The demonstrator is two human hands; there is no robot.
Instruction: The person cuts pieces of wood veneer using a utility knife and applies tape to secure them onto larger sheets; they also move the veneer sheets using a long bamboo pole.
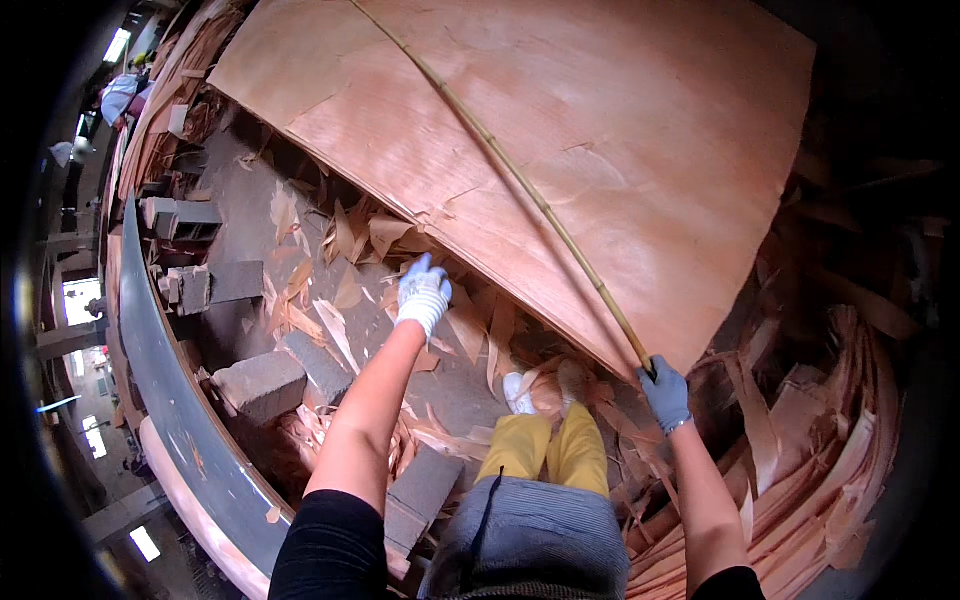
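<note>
A long, thin bamboo pole (545, 210) runs slantwise over a stack of reddish wood veneer sheets (640, 130). My right hand (667, 394), in a grey-blue glove, is closed round the pole's near end, by the stack's near corner. The far end of the pole reaches the top edge of the view. In a white and blue glove, my left hand (424, 292) hangs just off the stack's left edge, with its fingers apart and nothing seen in them. Torn veneer scraps (390, 235) lie below and around it.
Concrete blocks (258, 385) stand on the floor at left, beside a long dark curved panel (180, 370). Long veneer strips (800, 500) are heaped at lower right. Another person (120, 98) is far off at upper left. Scraps lie round my feet.
</note>
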